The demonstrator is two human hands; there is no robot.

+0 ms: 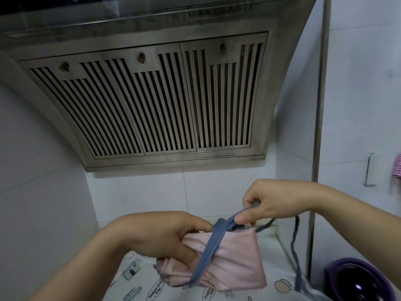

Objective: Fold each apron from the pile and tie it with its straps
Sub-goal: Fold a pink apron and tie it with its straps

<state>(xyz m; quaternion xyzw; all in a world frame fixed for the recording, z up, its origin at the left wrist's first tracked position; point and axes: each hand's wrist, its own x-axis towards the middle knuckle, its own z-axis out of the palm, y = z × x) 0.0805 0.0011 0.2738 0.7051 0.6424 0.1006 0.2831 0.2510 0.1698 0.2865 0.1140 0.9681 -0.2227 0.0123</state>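
A pink apron (234, 259), folded into a thick bundle, is held in the air in front of me. My left hand (165, 235) grips the bundle's left end, thumb on the front. A blue strap (208, 250) runs diagonally over the bundle's front. My right hand (267, 205) pinches that strap just above the bundle's top edge. The strap's loose end (296, 253) hangs down on the right. Below lies a white apron with cartoon prints (141, 285), spread flat.
A steel range hood (152, 101) slopes overhead at the back wall. A dark purple bowl (358, 281) sits at the lower right. A metal pole (319, 127) runs up the right wall, a wall hook (370, 170) and pink checked cloth (398, 168) beyond it.
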